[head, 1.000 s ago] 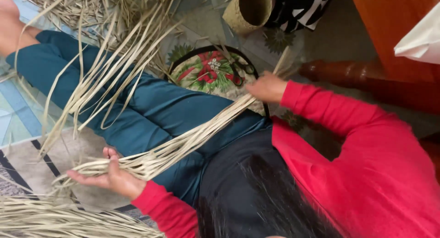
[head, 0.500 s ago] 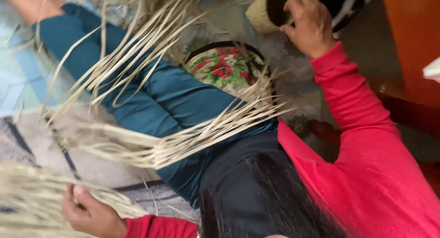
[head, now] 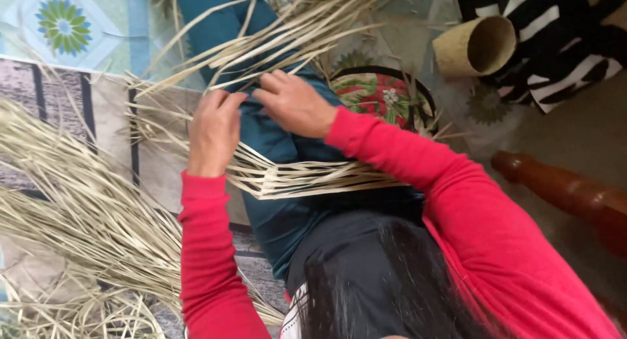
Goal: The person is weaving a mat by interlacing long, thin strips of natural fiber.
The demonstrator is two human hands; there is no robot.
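I sit on a patterned floor mat [head: 72, 71] with pale straw strips [head: 294, 176] woven across my lap, over my teal trousers. My left hand [head: 214, 131] and right hand [head: 294, 104] rest side by side on the loose strands, fingers curled and pinching them. A second ago the hands were wide apart, the right one up by the woven cup [head: 475, 46]. A floral round tray [head: 385, 94] lies beyond my knee; loose straw [head: 72, 208] heaps at my left.

no packages, labels, signs, screens
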